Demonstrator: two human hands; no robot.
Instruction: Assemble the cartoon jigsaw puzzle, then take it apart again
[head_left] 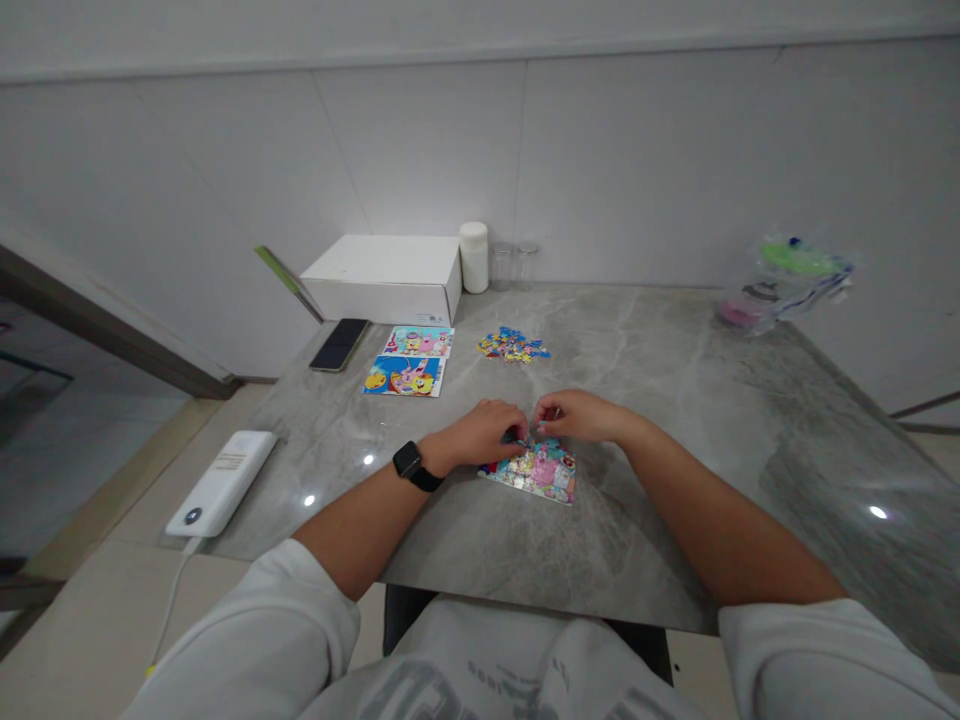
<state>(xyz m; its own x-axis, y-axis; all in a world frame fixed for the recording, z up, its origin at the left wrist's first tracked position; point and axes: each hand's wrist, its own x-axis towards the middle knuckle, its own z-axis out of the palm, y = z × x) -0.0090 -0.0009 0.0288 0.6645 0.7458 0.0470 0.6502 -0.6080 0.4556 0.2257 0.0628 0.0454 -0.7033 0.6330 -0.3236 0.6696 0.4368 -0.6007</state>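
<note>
Both hands [525, 425] pinch pieces over a puzzle [536, 470] on the grey marble table [675, 380] by white walls.

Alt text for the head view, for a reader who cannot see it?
Both hands, left hand and right hand, meet at the far edge of a partly built cartoon jigsaw on a grey marble table. Loose pieces, two picture cards and a white box lie beyond.

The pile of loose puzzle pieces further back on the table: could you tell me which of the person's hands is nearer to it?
Left, narrowly. The left hand sits just below the pile of loose puzzle pieces; the right hand lies below and further to the pile's right.
</note>
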